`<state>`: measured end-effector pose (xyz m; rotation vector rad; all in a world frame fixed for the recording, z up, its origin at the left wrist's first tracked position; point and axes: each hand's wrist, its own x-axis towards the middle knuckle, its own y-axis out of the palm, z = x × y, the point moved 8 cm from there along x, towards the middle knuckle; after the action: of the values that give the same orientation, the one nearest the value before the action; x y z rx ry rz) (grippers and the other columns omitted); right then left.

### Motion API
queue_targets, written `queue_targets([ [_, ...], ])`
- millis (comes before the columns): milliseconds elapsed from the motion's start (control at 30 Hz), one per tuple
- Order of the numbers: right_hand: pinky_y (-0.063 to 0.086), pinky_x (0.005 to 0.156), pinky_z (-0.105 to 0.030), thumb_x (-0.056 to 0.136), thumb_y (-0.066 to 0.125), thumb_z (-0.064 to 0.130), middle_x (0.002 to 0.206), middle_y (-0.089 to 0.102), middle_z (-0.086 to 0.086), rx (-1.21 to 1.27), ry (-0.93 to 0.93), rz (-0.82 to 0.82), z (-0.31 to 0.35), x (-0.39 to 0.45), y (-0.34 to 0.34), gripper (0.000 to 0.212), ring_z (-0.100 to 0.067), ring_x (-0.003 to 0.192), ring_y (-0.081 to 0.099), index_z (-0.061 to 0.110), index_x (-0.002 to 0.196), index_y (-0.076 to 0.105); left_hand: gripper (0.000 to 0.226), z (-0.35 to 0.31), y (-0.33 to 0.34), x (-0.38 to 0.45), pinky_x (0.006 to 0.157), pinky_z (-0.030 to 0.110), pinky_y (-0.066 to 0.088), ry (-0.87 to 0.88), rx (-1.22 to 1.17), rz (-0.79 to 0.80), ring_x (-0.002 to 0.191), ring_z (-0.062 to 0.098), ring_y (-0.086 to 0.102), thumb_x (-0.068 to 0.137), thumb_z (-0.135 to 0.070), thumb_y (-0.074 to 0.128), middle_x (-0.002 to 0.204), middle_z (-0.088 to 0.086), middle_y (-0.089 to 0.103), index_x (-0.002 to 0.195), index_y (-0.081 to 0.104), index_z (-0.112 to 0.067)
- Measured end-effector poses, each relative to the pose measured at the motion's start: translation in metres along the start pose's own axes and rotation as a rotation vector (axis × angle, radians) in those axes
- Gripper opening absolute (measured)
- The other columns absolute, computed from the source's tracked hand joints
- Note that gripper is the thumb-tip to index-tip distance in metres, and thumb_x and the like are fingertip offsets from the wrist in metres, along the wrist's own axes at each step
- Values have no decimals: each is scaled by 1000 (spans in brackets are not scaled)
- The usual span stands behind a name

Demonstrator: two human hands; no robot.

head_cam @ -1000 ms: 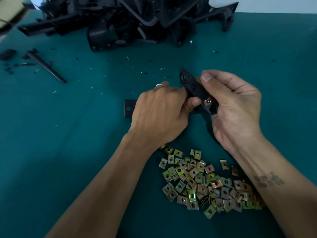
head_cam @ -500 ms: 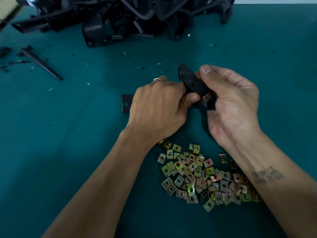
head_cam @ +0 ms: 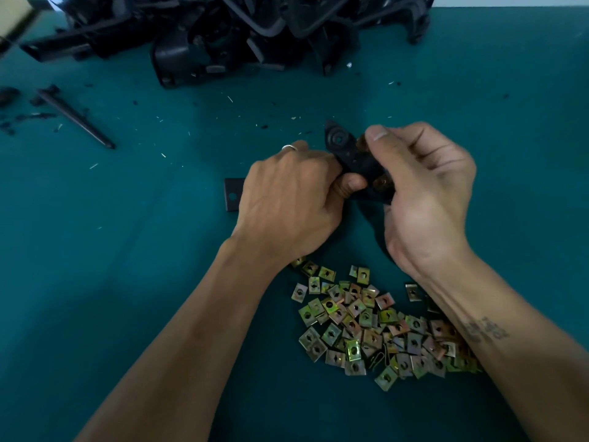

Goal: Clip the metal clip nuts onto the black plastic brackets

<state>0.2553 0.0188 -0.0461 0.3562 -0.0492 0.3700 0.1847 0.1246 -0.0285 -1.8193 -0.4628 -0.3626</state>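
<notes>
Dozens of loose metal clip nuts (head_cam: 376, 327) lie nearest on the teal table (head_cam: 95, 282). Above them, the left hand (head_cam: 287, 202) and right hand (head_cam: 427, 193) both grip one black plastic bracket (head_cam: 350, 157), a clip nut (head_cam: 381, 183) already seated on it. Farther back sits a pile of black plastic parts (head_cam: 223, 30).

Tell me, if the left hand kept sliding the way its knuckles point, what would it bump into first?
The left hand points up and right, so it probably meets the right hand gripping the same black bracket. Depth is unclear.
</notes>
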Motion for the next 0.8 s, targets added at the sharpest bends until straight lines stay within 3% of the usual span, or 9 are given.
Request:
queue_targets([
  [67, 36, 67, -49, 92, 67, 12, 72, 59, -7, -1, 2, 14, 0, 2, 0, 29, -28, 74, 44, 17, 64, 62, 56, 1, 2, 0, 57, 35, 24, -9, 0, 16, 82, 33, 58, 97, -62, 18, 81, 5, 64, 76, 49, -20],
  [167, 34, 61, -43, 92, 61, 14, 77, 61, -5, -35, 32, 43, -2, 3, 0, 31, -23, 75, 48, 22, 63, 57, 61, 1, 5, 0, 56, 36, 27, -2, 16, 28, 81, 33, 58, 97, -62, 17, 80, 5, 63, 76, 52, -17],
  [267, 40, 61, -35, 90, 59, 7, 78, 65, -1, -17, -13, 102, 0, 0, 6, 36, -18, 74, 52, 29, 62, 60, 49, 2, 3, -1, 56, 34, 24, -1, -13, 9, 74, 33, 55, 98, -58, 22, 74, 4, 58, 72, 39, -20],
  [400, 43, 61, -26, 85, 59, 9, 76, 64, 3, -28, -76, 104, 6, -1, 5, 30, -16, 72, 51, 30, 64, 64, 52, 4, 3, 0, 56, 35, 21, -14, -1, 13, 72, 32, 53, 97, -60, 20, 73, 4, 54, 70, 38, -19],
  [600, 44, 72, -43, 83, 58, 5, 90, 67, -12, -46, 13, 187, -4, 6, 6, 27, -30, 84, 57, 21, 63, 68, 42, 5, 2, 1, 56, 34, 21, -36, 27, -2, 68, 31, 50, 97, -54, 28, 71, -3, 43, 71, 36, -21],
  [733, 50, 85, -45, 86, 60, 9, 98, 74, -3, -122, -20, 278, 1, 9, 7, 23, -22, 95, 67, 19, 68, 70, 43, 6, 1, 1, 56, 34, 22, -59, 11, -8, 66, 22, 36, 97, -54, 28, 70, -3, 44, 70, 37, -21],
  [800, 50, 93, -44, 88, 60, 15, 104, 75, 0, -179, -7, 327, 1, 10, 5, 17, -22, 102, 69, 20, 77, 73, 46, 14, 3, -1, 57, 35, 24, -94, -9, -1, 64, 24, 39, 97, -56, 27, 72, 1, 47, 70, 36, -21],
])
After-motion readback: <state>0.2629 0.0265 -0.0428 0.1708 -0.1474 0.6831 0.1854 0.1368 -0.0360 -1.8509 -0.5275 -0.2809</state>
